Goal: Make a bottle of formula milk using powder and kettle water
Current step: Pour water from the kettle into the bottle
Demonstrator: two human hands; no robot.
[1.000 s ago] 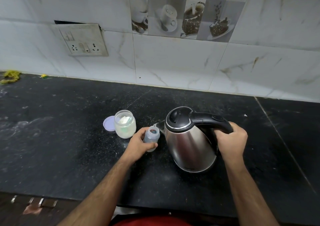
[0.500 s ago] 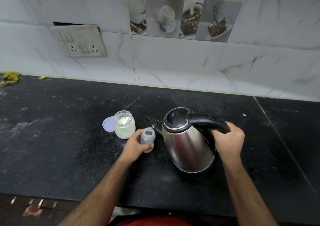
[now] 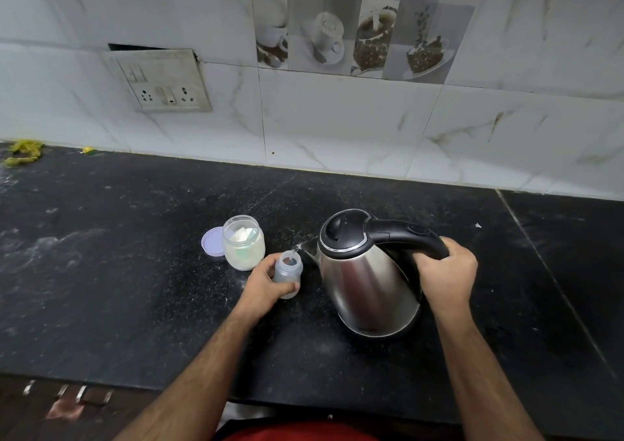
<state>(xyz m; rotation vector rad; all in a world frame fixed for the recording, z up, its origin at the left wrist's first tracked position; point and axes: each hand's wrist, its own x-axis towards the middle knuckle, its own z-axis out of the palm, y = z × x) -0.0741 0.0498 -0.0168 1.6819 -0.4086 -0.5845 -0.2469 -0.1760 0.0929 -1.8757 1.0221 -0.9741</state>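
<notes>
Black stone counter (image 3: 135,288), dusted white in patches, joint line at right. Marbled wall tiles (image 3: 337,119) behind; socket plate (image 3: 158,80) hangs loose. Left hand (image 3: 266,283) grips open bottle (image 3: 287,271) standing on counter. Right hand (image 3: 445,271) clasps handle of kettle (image 3: 364,271), tilted, spout at bottle mouth. Open jar (image 3: 243,243) and lid (image 3: 213,243) just beyond

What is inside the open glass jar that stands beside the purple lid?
The glass jar holds whitish powder, and a pale scoop-like piece sticks up inside it. How deep that piece goes cannot be seen, since the powder covers its lower part. The purple lid lies beside it.
</notes>
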